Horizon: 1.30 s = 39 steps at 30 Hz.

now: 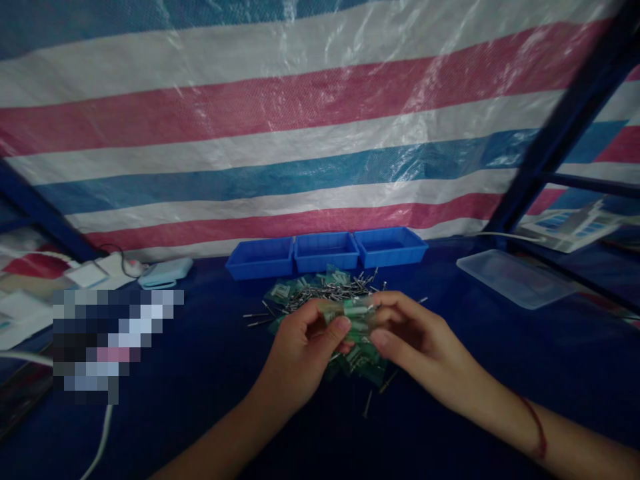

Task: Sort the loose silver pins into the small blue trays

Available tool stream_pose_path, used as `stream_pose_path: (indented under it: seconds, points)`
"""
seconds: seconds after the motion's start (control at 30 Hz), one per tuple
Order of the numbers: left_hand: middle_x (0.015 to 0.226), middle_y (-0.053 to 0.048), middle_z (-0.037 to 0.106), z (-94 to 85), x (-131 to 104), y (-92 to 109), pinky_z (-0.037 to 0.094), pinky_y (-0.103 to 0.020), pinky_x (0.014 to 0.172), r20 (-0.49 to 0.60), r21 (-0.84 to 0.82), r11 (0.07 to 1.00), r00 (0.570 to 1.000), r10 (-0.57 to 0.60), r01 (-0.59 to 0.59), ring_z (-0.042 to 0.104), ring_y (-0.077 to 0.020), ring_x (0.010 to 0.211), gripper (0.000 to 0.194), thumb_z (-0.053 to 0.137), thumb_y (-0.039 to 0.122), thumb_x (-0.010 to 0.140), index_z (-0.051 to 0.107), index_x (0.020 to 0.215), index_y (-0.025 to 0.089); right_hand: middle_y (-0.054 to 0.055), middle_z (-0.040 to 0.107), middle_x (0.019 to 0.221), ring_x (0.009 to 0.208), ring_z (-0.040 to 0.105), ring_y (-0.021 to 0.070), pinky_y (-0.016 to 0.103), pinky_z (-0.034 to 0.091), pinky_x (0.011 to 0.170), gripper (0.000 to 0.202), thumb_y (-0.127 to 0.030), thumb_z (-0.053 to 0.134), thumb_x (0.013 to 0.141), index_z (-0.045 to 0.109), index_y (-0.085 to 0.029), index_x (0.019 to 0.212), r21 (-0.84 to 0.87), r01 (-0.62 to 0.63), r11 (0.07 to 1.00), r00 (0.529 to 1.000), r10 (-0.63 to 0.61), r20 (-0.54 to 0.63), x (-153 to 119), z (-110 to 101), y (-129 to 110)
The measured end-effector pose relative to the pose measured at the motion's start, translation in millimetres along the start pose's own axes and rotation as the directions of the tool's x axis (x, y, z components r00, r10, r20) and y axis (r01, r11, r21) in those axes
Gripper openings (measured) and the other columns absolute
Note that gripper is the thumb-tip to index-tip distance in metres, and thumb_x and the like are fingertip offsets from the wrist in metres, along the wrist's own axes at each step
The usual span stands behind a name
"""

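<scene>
A small clear, green-tinted plastic bag is held up at the middle of the head view. My left hand pinches its left side between thumb and fingers. At the right side, my right hand is closed with curled fingers and thumb on the bag's edge. Pale pieces show through the plastic, but I cannot make out their kind. Behind and below my hands lies a heap of loose metal screws mixed with more small bags. One loose screw rests nearer to me.
Three blue bins stand in a row behind the heap. A translucent plastic lid lies to the right. At the left are a light-blue case, a white adapter with cables, and a blurred-out patch. Blue frame posts flank the striped tarp.
</scene>
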<state>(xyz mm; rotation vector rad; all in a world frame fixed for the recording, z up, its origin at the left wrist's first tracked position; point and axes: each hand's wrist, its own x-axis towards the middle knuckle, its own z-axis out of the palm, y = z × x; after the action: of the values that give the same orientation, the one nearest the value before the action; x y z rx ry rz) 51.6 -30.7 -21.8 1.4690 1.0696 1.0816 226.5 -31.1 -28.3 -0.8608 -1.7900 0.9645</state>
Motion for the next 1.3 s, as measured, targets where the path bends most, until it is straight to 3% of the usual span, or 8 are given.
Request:
stream_pose_path:
  seconds: [0.17, 0.3, 0.5, 0.67, 0.87, 0.93, 1.03, 1.3]
  points:
    - [0.081, -0.002, 0.064, 3.3, -6.7, 0.7, 0.051, -0.027, 0.064, 0.052, 0.207, 0.971, 0.993, 0.108, -0.117, 0.061, -0.0148, 0.072, 0.013, 0.054, 0.030, 0.084, 0.061, 0.087, 0.019, -0.003, 0.048, 0.057, 0.052, 0.045, 0.0090, 0.022, 0.039, 0.045, 0.022, -0.030, 0.053, 0.085, 0.053, -0.018, 0.067, -0.149, -0.029, 0.988, 0.999, 0.032, 0.018, -1.3, 2.0, 5.7]
    - [0.083, -0.001, 0.064, -8.6, 3.6, 12.2, 0.049, -0.026, 0.065, -0.001, 0.350, 0.919, 0.981, 0.194, -0.181, 0.061, -0.0154, 0.075, 0.013, 0.056, 0.028, 0.081, 0.061, 0.090, 0.020, -0.002, 0.055, 0.065, 0.057, 0.051, 0.0102, 0.023, 0.044, 0.052, 0.016, -0.029, 0.052, 0.086, 0.056, -0.019, 0.075, -0.184, 0.028, 0.983, 1.000, -0.027, 0.009, -0.3, -2.4, 3.3]
    - [0.065, 0.003, 0.059, -98.9, 70.1, 16.6, 0.048, -0.028, 0.063, -0.411, 0.528, 0.843, 0.838, 0.360, -0.104, 0.064, -0.0181, 0.068, 0.052, 0.056, 0.039, 0.080, 0.034, 0.122, 0.020, 0.004, 0.061, 0.090, 0.067, 0.059, 0.0122, 0.025, 0.050, 0.056, 0.026, -0.027, 0.047, 0.088, 0.046, -0.022, 0.113, -0.177, 0.064, 0.982, 0.996, -0.075, -0.055, 3.7, -7.7, 6.8]
    - [0.082, -0.009, 0.065, -149.9, 105.8, -5.2, 0.045, -0.039, 0.074, -0.348, 0.798, 0.593, 0.888, 0.301, 0.112, 0.063, -0.0294, 0.086, 0.047, 0.058, 0.043, 0.076, 0.049, 0.112, 0.015, 0.003, 0.059, 0.088, 0.061, 0.057, 0.0108, 0.024, 0.048, 0.051, 0.027, -0.026, 0.047, 0.087, 0.044, -0.021, 0.113, -0.222, 0.072, 0.972, 0.994, -0.088, -0.060, 5.9, -8.1, 12.4]
    - [0.098, -0.008, 0.063, -111.5, 78.5, 7.6, 0.042, -0.033, 0.081, -0.139, 0.857, 0.513, 0.934, 0.330, -0.053, 0.058, -0.0234, 0.093, 0.030, 0.052, 0.038, 0.081, 0.056, 0.103, 0.018, 0.003, 0.060, 0.083, 0.066, 0.057, 0.0124, 0.028, 0.048, 0.060, 0.015, -0.019, 0.047, 0.084, 0.055, -0.018, 0.097, -0.404, 0.162, 0.900, 0.986, -0.159, 0.042, 5.3, -12.0, 10.8]
    - [0.081, -0.002, 0.063, -89.6, 56.4, 17.4, 0.042, -0.027, 0.067, 0.136, 0.823, 0.518, 0.967, 0.215, -0.231, 0.058, -0.0173, 0.073, 0.023, 0.046, 0.039, 0.086, 0.059, 0.088, 0.019, 0.004, 0.061, 0.084, 0.073, 0.058, 0.0139, 0.029, 0.049, 0.066, 0.014, -0.017, 0.047, 0.084, 0.058, -0.017, 0.092, -0.439, 0.230, 0.868, 0.973, -0.208, 0.098, 5.4, -11.6, 9.1]
    - [0.071, 0.001, 0.059, -62.0, 25.4, 22.4, 0.040, -0.024, 0.062, 0.424, 0.751, 0.512, 0.899, 0.111, -0.417, 0.055, -0.0139, 0.066, 0.024, 0.055, 0.041, 0.081, 0.057, 0.074, 0.018, 0.005, 0.062, 0.086, 0.078, 0.059, 0.0144, 0.029, 0.049, 0.069, 0.016, -0.015, 0.046, 0.084, 0.059, -0.016, 0.093, -0.440, 0.275, 0.855, 0.961, -0.239, 0.136, 5.9, -9.7, 7.2]
    - [0.086, -0.004, 0.061, -51.3, 10.3, 12.0, 0.044, -0.027, 0.068, 0.487, 0.819, 0.343, 0.873, 0.009, -0.460, 0.059, -0.0164, 0.074, 0.013, 0.049, 0.016, 0.084, 0.061, 0.090, 0.017, 0.004, 0.063, 0.083, 0.077, 0.060, 0.0143, 0.030, 0.050, 0.069, 0.017, -0.015, 0.045, 0.085, 0.060, -0.018, 0.093, -0.450, 0.265, 0.853, 0.964, -0.224, 0.143, 6.6, -7.4, 8.5]
